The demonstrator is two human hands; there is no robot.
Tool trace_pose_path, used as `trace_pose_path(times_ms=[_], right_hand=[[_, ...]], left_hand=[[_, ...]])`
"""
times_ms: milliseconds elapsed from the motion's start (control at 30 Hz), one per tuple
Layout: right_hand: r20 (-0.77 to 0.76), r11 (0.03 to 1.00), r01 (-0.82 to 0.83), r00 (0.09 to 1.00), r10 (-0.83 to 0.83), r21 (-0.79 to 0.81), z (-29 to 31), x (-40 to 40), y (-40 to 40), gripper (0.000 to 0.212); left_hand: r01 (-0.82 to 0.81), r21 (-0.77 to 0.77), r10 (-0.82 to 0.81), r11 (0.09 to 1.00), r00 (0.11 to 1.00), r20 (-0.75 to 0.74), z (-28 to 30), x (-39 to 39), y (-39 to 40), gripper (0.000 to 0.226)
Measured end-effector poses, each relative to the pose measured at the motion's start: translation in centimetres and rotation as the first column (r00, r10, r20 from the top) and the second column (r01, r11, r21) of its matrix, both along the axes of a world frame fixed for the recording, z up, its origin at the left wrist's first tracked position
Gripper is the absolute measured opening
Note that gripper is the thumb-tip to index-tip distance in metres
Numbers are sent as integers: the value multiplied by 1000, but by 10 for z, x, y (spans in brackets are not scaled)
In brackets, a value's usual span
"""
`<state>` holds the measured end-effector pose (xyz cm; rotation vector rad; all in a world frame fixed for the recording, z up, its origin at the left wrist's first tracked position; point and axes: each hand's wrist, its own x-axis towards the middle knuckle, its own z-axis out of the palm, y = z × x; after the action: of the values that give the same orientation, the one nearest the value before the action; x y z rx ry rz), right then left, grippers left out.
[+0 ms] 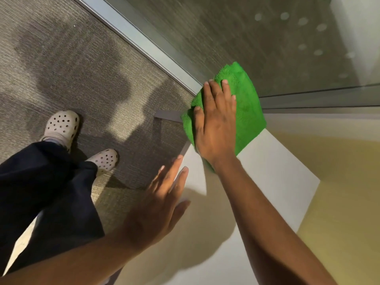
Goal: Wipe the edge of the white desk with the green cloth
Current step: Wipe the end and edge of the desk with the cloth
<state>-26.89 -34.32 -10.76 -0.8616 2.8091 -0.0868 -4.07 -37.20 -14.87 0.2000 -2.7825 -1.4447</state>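
The green cloth [246, 108] lies spread over the far corner of the white desk [273, 171], draping past its left edge. My right hand [216, 122] presses flat on the cloth, fingers spread toward the glass wall. My left hand [160, 206] rests flat and open on the desk near its left edge, holding nothing, about a hand's length nearer to me than the cloth.
A glass partition [267, 38] with a metal floor track [144, 44] runs diagonally behind the desk corner. Grey carpet [72, 68] lies to the left, with my two feet in beige clogs [61, 124] and dark trousers. Yellowish light falls over the desk's right side [339, 171].
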Motion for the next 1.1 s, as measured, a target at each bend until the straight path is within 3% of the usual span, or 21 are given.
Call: trace_pose_path(times_ms=[133,233,400,500,633,833,1000,1100], right_hand=[[23,996,87,996,-86,-22,-3,-49,-12,41],[79,977,214,974,-212,-20,-6,-76,2,46],[-49,986,93,994,-101,-135,-12,-41,54,49],[13,990,73,997,-72,-125,-13,6,72,60],[93,979,-201,975,204,-40,-10,73,96,57],[87,936,-353,932,353,-15,-2,40,76,55],[-34,978,-207,978,207,-1,-5,-16,16,40],[0,999,50,999,-50,-4,-1,-51,-9,39]], left_hand=[[-8,-1,8,1000,1000,-19,-4,3,3,72],[-15,11,15,1000,999,-34,-4,3,4,74],[-35,-56,33,998,999,-31,-2,3,2,72],[-56,-95,51,994,998,-47,1,3,3,70],[-118,-166,111,979,993,-49,2,5,7,60],[-144,-125,136,982,988,-68,0,4,8,64],[-96,-101,89,990,993,-72,1,2,4,75],[-107,-109,98,988,992,-86,4,1,4,75]])
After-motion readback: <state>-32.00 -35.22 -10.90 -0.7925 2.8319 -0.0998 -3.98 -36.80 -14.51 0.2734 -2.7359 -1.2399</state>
